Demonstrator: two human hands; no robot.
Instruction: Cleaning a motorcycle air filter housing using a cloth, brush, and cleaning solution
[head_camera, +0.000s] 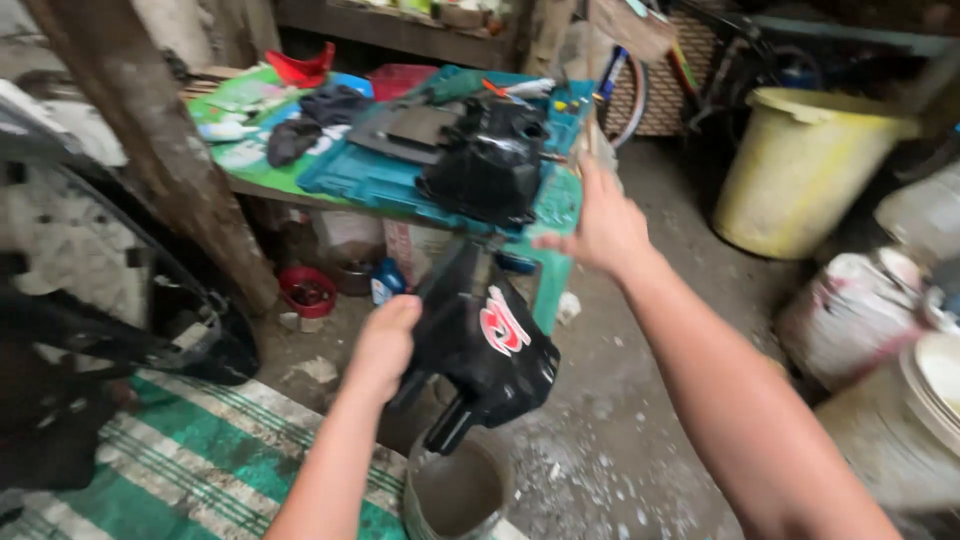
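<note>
At centre frame, left hand (383, 345) clamped on the left edge of a glossy black plastic motorcycle cover (487, 350) with a red-and-white emblem, held in the air over a grey metal can (458, 492) at bottom centre. Long axis of cover tilted, running from upper centre down toward the can, bulk lying to the right of the gripping hand. Right hand (603, 228) higher and to the right, fingers spread and holding nothing, just off the cover's top end, nearer the teal tool case (372, 182) and black moulded part (487, 165) on the green table (553, 205) above. Yellow bucket (800, 165) at upper right, well apart.
</note>
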